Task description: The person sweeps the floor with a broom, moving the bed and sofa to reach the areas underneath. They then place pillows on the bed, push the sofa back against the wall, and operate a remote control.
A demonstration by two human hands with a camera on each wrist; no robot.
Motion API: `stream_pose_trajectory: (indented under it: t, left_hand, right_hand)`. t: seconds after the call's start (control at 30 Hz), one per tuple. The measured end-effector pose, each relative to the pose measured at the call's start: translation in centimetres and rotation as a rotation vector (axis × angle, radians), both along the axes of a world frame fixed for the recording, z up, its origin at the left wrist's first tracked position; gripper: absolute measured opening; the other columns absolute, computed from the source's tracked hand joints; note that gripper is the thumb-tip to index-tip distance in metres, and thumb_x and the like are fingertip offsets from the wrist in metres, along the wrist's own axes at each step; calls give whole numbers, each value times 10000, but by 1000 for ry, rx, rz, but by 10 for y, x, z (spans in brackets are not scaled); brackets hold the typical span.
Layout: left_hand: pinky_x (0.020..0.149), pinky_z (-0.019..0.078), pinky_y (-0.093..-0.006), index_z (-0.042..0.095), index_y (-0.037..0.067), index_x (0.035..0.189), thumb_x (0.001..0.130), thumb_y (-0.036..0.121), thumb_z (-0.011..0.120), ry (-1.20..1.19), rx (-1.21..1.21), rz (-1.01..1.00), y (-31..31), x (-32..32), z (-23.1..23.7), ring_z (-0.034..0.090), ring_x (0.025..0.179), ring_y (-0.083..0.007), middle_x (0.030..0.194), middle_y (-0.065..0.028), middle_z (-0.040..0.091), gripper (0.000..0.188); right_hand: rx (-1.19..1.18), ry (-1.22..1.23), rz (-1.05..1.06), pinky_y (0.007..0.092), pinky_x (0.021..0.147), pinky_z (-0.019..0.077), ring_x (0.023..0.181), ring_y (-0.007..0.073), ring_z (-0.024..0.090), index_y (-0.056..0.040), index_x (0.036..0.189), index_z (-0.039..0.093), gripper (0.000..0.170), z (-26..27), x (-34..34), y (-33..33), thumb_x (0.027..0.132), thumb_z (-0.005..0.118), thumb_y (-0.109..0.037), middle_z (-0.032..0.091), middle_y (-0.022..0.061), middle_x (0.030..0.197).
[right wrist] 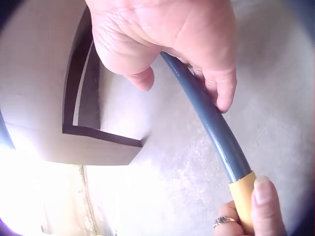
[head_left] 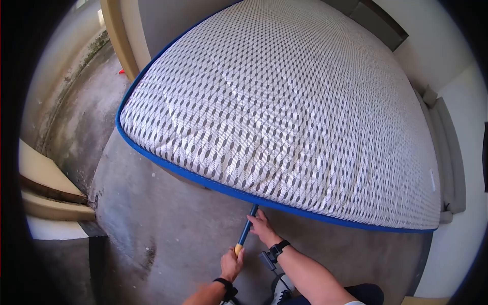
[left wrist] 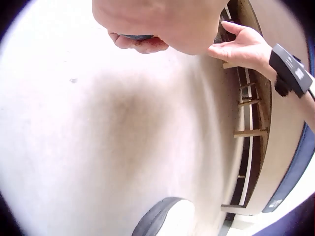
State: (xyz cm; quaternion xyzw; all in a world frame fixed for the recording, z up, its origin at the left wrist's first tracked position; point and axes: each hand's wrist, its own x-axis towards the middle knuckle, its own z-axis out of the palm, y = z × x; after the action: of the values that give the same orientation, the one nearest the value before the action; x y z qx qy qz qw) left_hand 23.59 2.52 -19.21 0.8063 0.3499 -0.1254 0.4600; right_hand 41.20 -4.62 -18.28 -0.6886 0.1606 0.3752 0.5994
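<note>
Pole (head_left: 246, 229), long axis slanted slightly rightward, is pointed forward, far end hidden by the mattress (head_left: 279, 112). Its yellow end (right wrist: 242, 194) is clasped by the left hand (head_left: 230, 265); its shaft is touched by the right hand (head_left: 263, 227), fingers relaxed.

Wide mattress (head_left: 284, 112) above a grey floor (head_left: 168, 218)

Blue trim (head_left: 229, 191) edges its patterned top; wooden crosspieces (left wrist: 251, 132) show beneath. A grey padded piece (head_left: 449, 147) sits by a pale wall (head_left: 467, 91). At left, a yellowish post (head_left: 118, 43) borders weathered, daylit ground (head_left: 86, 101).
</note>
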Motion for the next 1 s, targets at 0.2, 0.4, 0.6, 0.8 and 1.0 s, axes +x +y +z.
stream_pose_trajectory:
  t: [0.2, 0.4, 0.6, 0.8, 1.0]
  left_hand:
    - [623, 483, -508, 540, 14, 926, 902, 424, 557, 33, 29, 6, 7, -29, 12, 620, 696, -442, 699, -236, 628, 411]
    - [626, 487, -517, 547, 29, 962, 915, 434, 525, -92, 117, 41, 16, 63, 26, 623, 698, -440, 707, -230, 635, 408]
    - [678, 498, -504, 614, 55, 965, 875, 328, 558, -195, 206, 10, 35, 187, 4, 631, 785, -428, 810, -226, 658, 293]
    - [718, 519, -465, 672, 91, 992, 806, 321, 589, -678, 251, 136, 42, 212, -30, 642, 871, -397, 905, -191, 679, 307]
    - [696, 521, -498, 564, 40, 1071, 909, 339, 529, 108, 156, 82, 43, 126, 103, 647, 775, -422, 809, -240, 664, 342]
  right_hand:
    - [117, 62, -55, 282, 546, 464, 618, 156, 580, -43, 1121, 506, 303, -35, -41, 18, 871, 607, -183, 577, 48, 812]
    - [147, -135, 116, 293, 670, 485, 749, 176, 611, -67, 1117, 522, 240, -26, 46, 26, 905, 562, -173, 616, 61, 919]
    - [-390, -901, 469, 433, 1007, 362, 1191, 343, 475, -37, 1292, 488, 433, -72, 78, 4, 936, 500, -285, 492, 177, 1310]
    - [-82, -537, 207, 372, 869, 426, 1032, 284, 559, -56, 1199, 508, 372, -50, 82, 5, 940, 494, -323, 550, 125, 1112]
    - [222, 3, -113, 310, 731, 489, 872, 225, 642, -74, 1105, 527, 332, -2, 45, 42, 944, 488, -362, 607, 73, 914]
